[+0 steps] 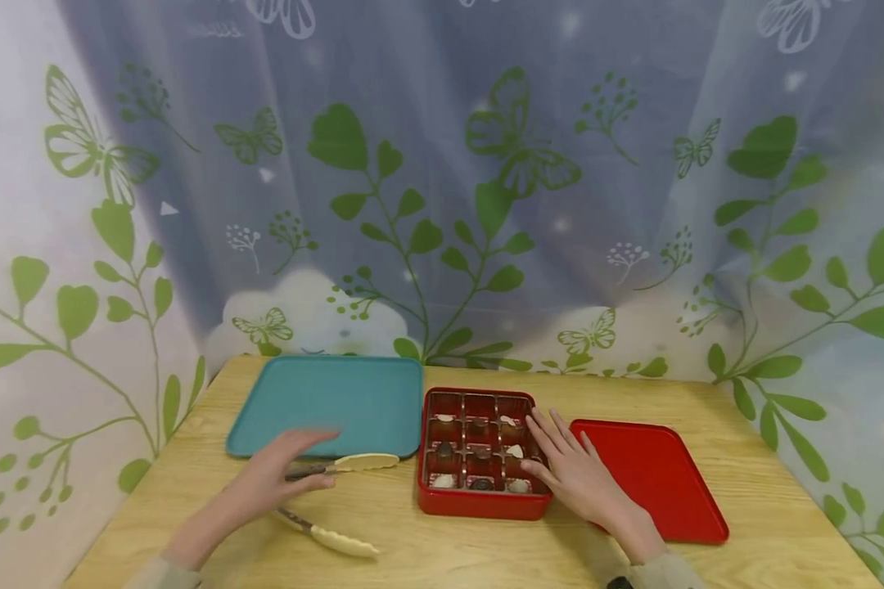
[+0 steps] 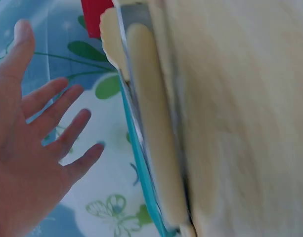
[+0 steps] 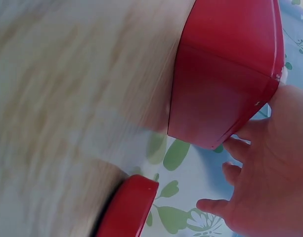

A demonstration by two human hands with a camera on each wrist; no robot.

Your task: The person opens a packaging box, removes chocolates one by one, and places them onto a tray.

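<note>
Resting on the right edge of the red box (image 1: 479,501), the right hand (image 1: 570,466) lies flat with its fingers straight and spread, the fingertips (image 1: 534,420) reaching over the rightmost compartments; its grip is open and holds nothing. The box sits in the middle of the wooden worktop (image 1: 707,393) and is divided into nine compartments, each with a small sweet (image 1: 515,451) in it, some dark and some pale. In the right wrist view the hand (image 3: 270,173) presses against the box's red side wall (image 3: 225,89), fingers only slightly bent.

Just right of the box, partly under the right wrist, lies the flat red lid (image 1: 656,474).

The left hand (image 1: 280,470) hovers over the tongs (image 1: 339,466), which lie on the worktop with their arms spread apart, cream tips pointing right, one tip close to the box's left wall. The fingers are extended and loose, blurred in the head view; whether they touch the tongs cannot be told. The left wrist view shows this hand (image 2: 27,148) wide open with the fingers splayed, gripping nothing, beside one cream tong arm (image 2: 156,133).

Behind the tongs, left of the box and just beside it, sits a teal tray (image 1: 324,401). A curtain (image 1: 442,188) printed with green leaves and butterflies hangs behind the worktop.
</note>
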